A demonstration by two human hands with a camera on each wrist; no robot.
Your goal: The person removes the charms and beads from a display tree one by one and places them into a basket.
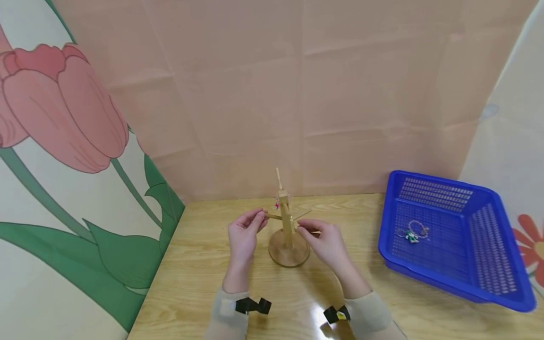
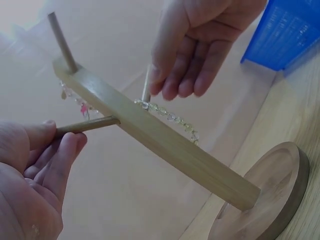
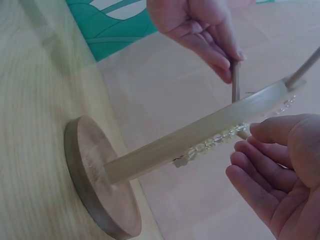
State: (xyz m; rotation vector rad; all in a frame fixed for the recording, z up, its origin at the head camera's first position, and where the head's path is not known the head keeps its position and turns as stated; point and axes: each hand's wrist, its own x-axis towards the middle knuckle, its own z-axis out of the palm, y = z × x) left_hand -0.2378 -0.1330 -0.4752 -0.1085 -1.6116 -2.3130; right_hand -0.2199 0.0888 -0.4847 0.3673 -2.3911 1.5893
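Observation:
A wooden jewellery stand [image 1: 288, 226] has a round base, a slanted post and several thin pegs. My left hand [image 1: 244, 234] pinches the left peg [image 2: 90, 125] between thumb and fingers. A bracelet of clear and pale-yellow beads [image 2: 172, 118] hangs from the right peg [image 2: 147, 90] against the post; its small charm [image 3: 181, 161] dangles low. The thumb and fingertips of my right hand [image 1: 325, 241] are close together at this peg and the beads; whether they grip anything is unclear. Higher up hangs a second, pinkish beaded piece [image 2: 82, 106], partly hidden by the post.
On the right of the wooden table [image 1: 204, 269] stands a blue perforated basket [image 1: 450, 288]. Inside it lie a bracelet [image 1: 418, 229] and a green-and-white charm [image 1: 411, 237]. A beige cloth backdrop [image 1: 255, 118] rises behind, with a flower-printed panel [image 1: 63, 118] on the left.

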